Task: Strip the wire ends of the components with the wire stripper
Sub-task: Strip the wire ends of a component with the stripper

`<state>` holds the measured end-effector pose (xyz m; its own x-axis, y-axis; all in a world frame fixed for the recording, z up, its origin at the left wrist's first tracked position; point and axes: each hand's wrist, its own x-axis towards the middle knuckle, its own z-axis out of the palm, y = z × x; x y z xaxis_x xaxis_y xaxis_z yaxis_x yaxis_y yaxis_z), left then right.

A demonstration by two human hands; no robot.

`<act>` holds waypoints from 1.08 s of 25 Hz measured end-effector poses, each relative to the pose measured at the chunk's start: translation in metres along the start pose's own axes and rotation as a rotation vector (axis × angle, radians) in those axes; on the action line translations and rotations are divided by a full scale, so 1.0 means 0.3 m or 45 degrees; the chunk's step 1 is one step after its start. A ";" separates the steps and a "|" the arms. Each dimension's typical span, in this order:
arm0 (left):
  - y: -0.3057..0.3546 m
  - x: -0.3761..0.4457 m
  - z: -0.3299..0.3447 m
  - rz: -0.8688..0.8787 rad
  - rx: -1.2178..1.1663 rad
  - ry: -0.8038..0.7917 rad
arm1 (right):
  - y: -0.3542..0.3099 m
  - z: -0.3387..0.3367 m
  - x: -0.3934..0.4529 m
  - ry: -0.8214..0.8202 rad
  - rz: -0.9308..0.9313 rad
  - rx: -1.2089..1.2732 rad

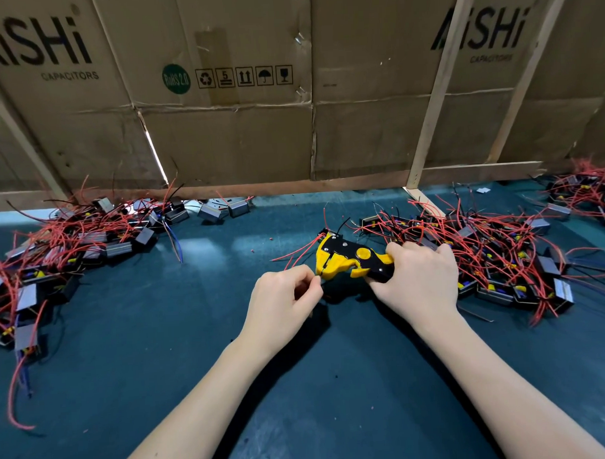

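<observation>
- The wire stripper (353, 260), yellow and black, was near the middle of the dark green table (195, 336), with its head pointing left.
- The right hand (421, 280) gripped its handles, the fingers curled around them.
- The left hand (283, 298) was just left of the tool head, with thumb and fingers pinched together on something thin at the jaws; I could not tell exactly what it was.
- Some red wires (295, 252) ran from behind the tool head toward the left.
- A pile of components (494, 257) with red wires lay to the right, touching the area behind the right hand.
- Another pile of components (72, 247) lay at the left side, well apart from the hands.
- A cardboard wall (239, 128) with wooden slats (433, 97) stood behind the table.
</observation>
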<state>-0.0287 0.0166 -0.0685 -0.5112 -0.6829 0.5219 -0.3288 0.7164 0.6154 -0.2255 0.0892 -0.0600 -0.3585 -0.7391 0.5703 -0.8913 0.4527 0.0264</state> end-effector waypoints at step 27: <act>-0.227 0.067 -0.282 -0.656 0.091 0.565 | 0.062 -0.065 -0.002 -0.490 -0.524 0.790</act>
<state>0.0506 -0.0578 -0.0499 0.0938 -0.9224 0.3748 -0.5025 0.2811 0.8176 -0.2366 0.1079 -0.0437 0.0597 -0.9548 0.2912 -0.9225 -0.1642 -0.3493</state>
